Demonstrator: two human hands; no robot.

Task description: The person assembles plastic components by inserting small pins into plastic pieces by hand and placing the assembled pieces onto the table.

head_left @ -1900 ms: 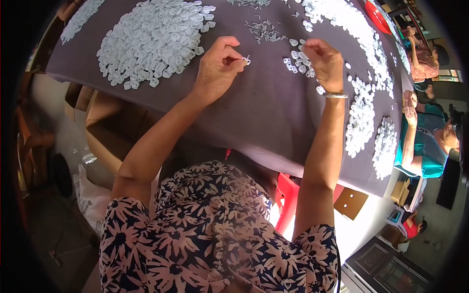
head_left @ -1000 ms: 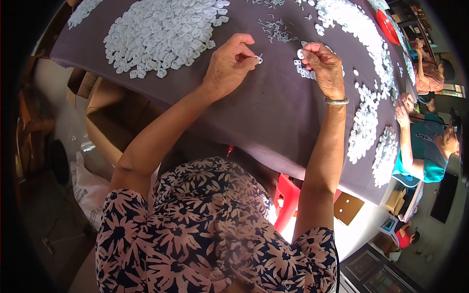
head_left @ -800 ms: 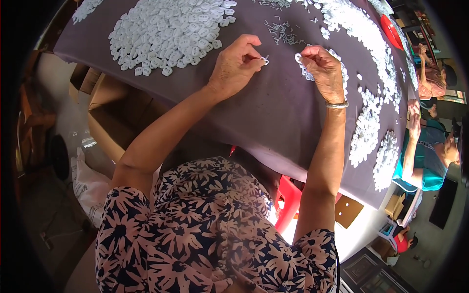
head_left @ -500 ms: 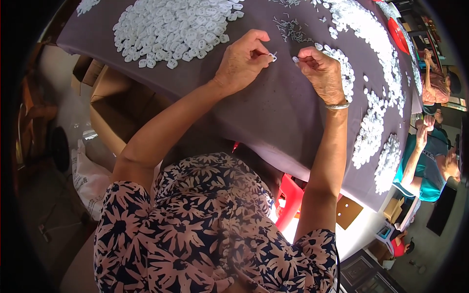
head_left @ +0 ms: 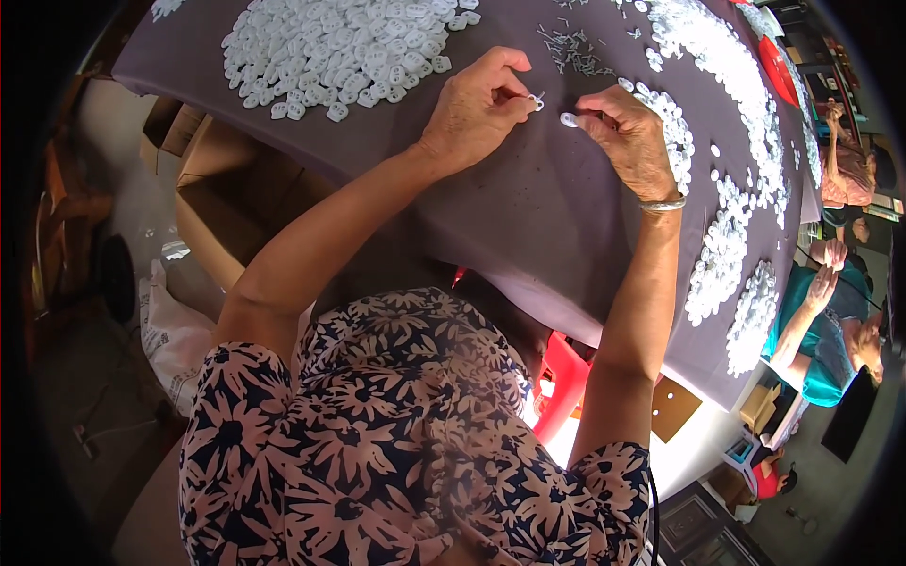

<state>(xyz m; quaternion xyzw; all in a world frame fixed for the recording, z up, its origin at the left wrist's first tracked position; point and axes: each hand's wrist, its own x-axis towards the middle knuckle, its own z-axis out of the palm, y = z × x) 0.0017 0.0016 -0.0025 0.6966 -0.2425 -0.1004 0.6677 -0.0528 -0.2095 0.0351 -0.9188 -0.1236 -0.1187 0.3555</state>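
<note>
Over the dark tablecloth [head_left: 528,208], my left hand [head_left: 479,111] pinches a small white plastic piece [head_left: 537,101] with a thin pin sticking out of it. Facing it a short gap away, my right hand [head_left: 630,141] holds a small white oval disc [head_left: 568,120] between thumb and fingers. The two pieces are apart. Beyond my left hand lies a big heap of white plastic pieces with holes [head_left: 340,52]. A scatter of small grey pins [head_left: 576,52] is on the cloth beyond the gap between my hands. White oval discs [head_left: 675,123] are piled beside my right hand.
More white pieces spread in piles [head_left: 722,250] along the table's right side, with a red container [head_left: 778,71] behind. An open cardboard box [head_left: 226,198] stands below the left table edge. A red stool [head_left: 563,387] is beneath the near edge. People sit at the right, one in teal [head_left: 807,321].
My right hand has turned slightly, so more of the white disc shows at its fingertips. My left hand has shifted a little, still pinching the piece with the pin.
</note>
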